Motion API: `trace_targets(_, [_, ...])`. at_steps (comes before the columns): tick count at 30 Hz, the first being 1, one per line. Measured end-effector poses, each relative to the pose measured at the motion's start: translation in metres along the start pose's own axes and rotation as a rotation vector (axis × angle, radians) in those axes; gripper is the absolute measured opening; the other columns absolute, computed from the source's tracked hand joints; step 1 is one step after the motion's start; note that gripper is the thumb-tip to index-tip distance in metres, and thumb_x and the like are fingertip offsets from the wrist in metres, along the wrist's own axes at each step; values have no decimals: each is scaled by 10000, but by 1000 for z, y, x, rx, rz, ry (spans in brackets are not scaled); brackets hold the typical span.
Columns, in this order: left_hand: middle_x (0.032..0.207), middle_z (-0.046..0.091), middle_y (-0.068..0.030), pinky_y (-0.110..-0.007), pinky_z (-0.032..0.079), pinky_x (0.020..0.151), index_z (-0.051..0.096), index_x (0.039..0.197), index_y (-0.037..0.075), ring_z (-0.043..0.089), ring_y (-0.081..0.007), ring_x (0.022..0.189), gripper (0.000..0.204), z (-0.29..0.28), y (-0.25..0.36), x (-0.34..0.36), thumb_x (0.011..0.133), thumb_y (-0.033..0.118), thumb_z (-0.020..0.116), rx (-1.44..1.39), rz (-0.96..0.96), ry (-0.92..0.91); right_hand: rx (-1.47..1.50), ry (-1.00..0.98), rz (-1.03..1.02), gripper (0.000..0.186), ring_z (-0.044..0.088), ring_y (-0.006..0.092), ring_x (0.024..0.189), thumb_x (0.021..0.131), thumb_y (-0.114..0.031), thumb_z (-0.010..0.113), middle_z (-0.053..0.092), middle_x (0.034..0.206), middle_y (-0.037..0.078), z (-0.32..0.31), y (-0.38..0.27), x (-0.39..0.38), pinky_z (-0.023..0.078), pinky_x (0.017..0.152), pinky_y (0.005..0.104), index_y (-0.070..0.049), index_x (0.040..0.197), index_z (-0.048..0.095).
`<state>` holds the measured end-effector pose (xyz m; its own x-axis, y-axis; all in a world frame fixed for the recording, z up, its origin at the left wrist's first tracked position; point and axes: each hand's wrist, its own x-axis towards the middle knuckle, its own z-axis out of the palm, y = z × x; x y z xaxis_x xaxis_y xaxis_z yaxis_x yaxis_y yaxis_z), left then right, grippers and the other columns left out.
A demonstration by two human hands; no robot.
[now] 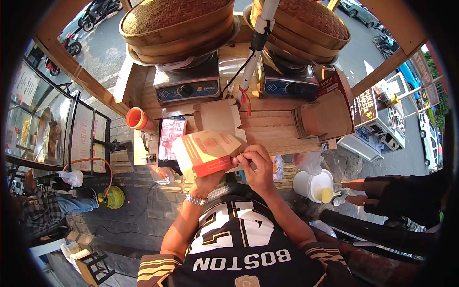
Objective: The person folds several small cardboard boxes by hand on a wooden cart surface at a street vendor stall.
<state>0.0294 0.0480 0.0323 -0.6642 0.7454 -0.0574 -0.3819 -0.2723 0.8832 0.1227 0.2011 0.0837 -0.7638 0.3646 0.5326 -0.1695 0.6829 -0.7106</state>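
Note:
In front of my chest is a small cardboard food box point(203, 148), brown and yellow with a red-orange side, tilted and partly folded. My left hand point(210, 181) holds it from below, its fingers mostly hidden behind the box. At the box's right edge, my right hand point(257, 165) has thumb and fingertips pinched on the cardboard. Behind it, another brown cardboard box point(218, 115) lies with its flap raised on the wooden counter point(267, 125). Close on the left is a red-and-white printed packet point(171, 137).
Two bamboo steamers point(177, 33) point(303, 31) sit on gas stoves point(187, 86) point(289, 87) at the back. An orange cup point(137, 118) stands left, stacked cardboard boxes point(322, 119) right. A white pole point(253, 62) rises mid-counter. A white bucket point(306, 184) stands lower right, near another person's legs point(373, 186).

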Motion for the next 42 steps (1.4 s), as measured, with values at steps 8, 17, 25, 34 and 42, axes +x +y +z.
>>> trace_targets(8, [1225,663,-107,-428,599,997,552,1302,45,684,-238,1117,339,2,-10,1,981,-23,635,-188,-93,86,230,-19,322,173,587,191,796,955,-114,726,606,929,90,1,-2,1,485,728,299,24,906,635])
trace_targets(17, [1240,656,-114,-392,595,1000,596,1272,-15,671,-225,1149,283,11,-1,-6,1001,44,651,-337,71,21,-182,-81,-86,111,590,283,873,889,-54,741,612,952,99,-3,-4,6,497,766,380,10,913,654])
trace_targets(25, [1213,658,-121,-404,600,982,587,1268,-6,674,-223,1121,318,2,-6,-1,992,119,681,-209,-5,104,110,-139,144,127,622,288,901,912,-50,729,638,985,103,-7,-3,7,510,803,362,40,990,686])
trace_targets(34, [1151,730,-90,-356,587,892,673,1203,43,707,-227,1042,276,-8,-34,-16,932,49,729,332,219,154,-171,-156,-68,94,651,257,880,898,-13,732,658,960,114,-8,-10,5,514,789,332,38,955,677])
trace_targets(42, [1041,747,-115,-359,601,890,696,1110,-20,724,-218,992,163,8,2,-5,951,0,672,501,133,18,176,-247,218,71,644,169,832,919,-34,735,674,929,81,-30,-6,14,516,708,327,20,953,704])
